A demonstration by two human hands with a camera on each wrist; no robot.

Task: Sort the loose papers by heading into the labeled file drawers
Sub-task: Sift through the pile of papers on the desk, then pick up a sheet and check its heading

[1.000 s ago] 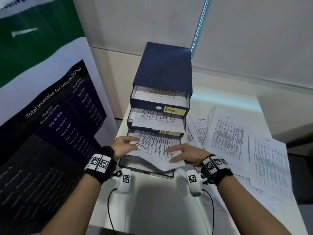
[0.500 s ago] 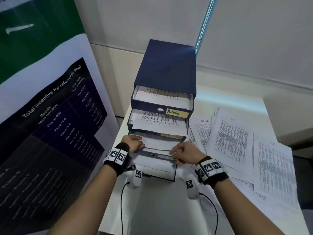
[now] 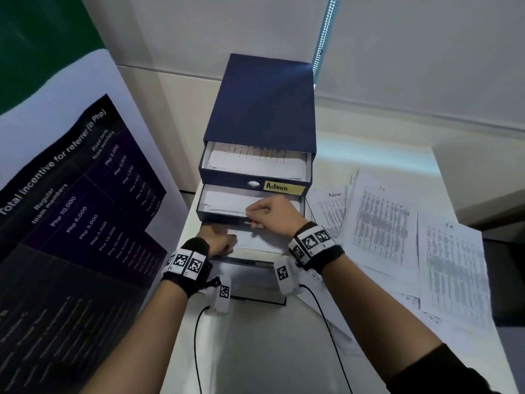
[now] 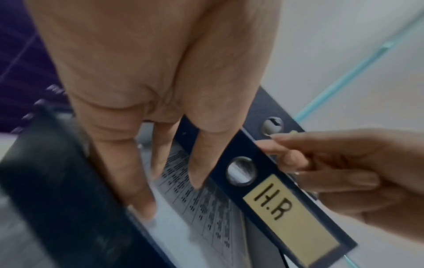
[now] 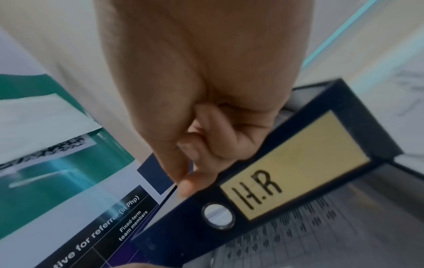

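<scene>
A navy drawer cabinet (image 3: pixel 264 100) stands on the white table (image 3: pixel 270 351) with all three drawers pulled part way out. The top drawer (image 3: pixel 284 187) is labelled Admin and holds papers. My right hand (image 3: pixel 252 220) grips the top edge of the middle drawer's front (image 5: pixel 293 163), labelled H.R (image 4: pixel 275 204). My left hand (image 3: pixel 220 240) reaches into the bottom drawer (image 3: pixel 255 291), under the H.R front. Its straight fingers (image 4: pixel 195 172) press down on the printed sheet (image 4: pixel 195 217) lying there.
Loose printed papers (image 3: pixel 380 223) spread over the table to the right of the cabinet, one headed Admin (image 3: pixel 335 194). A tall poster banner (image 3: pixel 71 209) stands close on the left. Wrist camera cables (image 3: pixel 196 336) trail over the near table.
Both hands were flattening a sheet in the bottom drawer. My right hand has since lifted to the H.R drawer front, while my left hand slid deeper into the bottom drawer.
</scene>
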